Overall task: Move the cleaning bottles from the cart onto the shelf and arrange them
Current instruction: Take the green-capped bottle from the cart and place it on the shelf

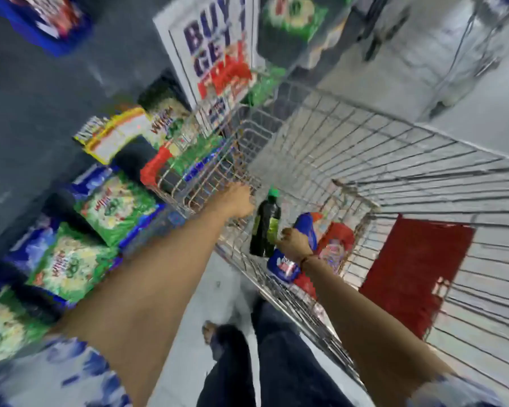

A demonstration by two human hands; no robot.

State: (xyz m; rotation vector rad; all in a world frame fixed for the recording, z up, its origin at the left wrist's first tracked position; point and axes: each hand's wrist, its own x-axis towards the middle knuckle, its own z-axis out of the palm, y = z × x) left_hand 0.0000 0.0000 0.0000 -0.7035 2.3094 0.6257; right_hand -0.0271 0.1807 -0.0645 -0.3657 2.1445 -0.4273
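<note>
Hands reach into the wire cart (pixel 365 160): the right hand (pixel 295 241) is closed around a blue bottle (pixel 306 230), while the left hand (pixel 238 199) rests at the cart's rim, its fingers too blurred to judge. A dark green-capped bottle (pixel 265 227) stands upright between them, and the shelf (pixel 27 113) of green packets (pixel 115 207) runs along the left.

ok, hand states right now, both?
Left hand: at the cart rim, blurred; cannot tell.
Right hand: closed on the blue bottle inside the cart.
</note>
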